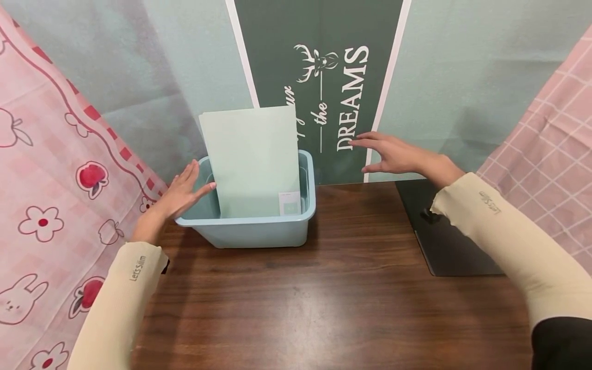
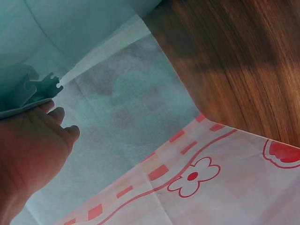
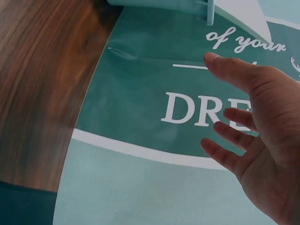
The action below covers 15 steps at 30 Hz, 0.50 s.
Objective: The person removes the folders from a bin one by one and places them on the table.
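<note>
A light blue plastic bin (image 1: 259, 234) stands on the table, and pale green sheets or folders (image 1: 254, 159) rise upright out of it. At the bin's left rim is my left hand (image 1: 178, 195), fingers straight, with the thumb over the bin's inside. The left wrist view has this hand (image 2: 37, 154) right at the outer side of the rim (image 2: 23, 111). My right hand (image 1: 390, 152) is in the air to the right of the bin, fingers spread and apart from it. Nothing lies in the right palm (image 3: 272, 145).
A black flat mat or board (image 1: 455, 241) lies on the brown wooden table (image 1: 296, 303) at the right, partly under my right forearm. Behind hangs a green cloth (image 1: 319, 25) with white lettering. Pink patterned cloths (image 1: 41, 169) flank the table.
</note>
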Available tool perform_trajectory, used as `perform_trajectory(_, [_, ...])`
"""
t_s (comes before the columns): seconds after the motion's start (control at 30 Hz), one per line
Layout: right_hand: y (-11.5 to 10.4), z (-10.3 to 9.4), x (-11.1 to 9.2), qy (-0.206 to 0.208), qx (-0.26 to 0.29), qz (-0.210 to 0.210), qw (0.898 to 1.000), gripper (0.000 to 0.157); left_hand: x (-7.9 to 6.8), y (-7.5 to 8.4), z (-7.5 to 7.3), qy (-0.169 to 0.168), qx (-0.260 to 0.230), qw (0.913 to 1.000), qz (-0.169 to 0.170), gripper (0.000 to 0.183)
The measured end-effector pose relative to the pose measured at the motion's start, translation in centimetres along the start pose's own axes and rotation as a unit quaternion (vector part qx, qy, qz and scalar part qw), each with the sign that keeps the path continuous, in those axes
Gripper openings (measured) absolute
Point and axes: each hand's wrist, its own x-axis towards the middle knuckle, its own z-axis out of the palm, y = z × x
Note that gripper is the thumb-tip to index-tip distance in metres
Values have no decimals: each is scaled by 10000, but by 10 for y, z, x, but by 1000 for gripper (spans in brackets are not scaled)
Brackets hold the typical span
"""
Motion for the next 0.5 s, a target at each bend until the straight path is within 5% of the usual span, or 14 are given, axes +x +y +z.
perform_trajectory(0.5, [-19,-3,26,-118,14,-138,9998,81,0,0,-1,1,141,9999,35,100])
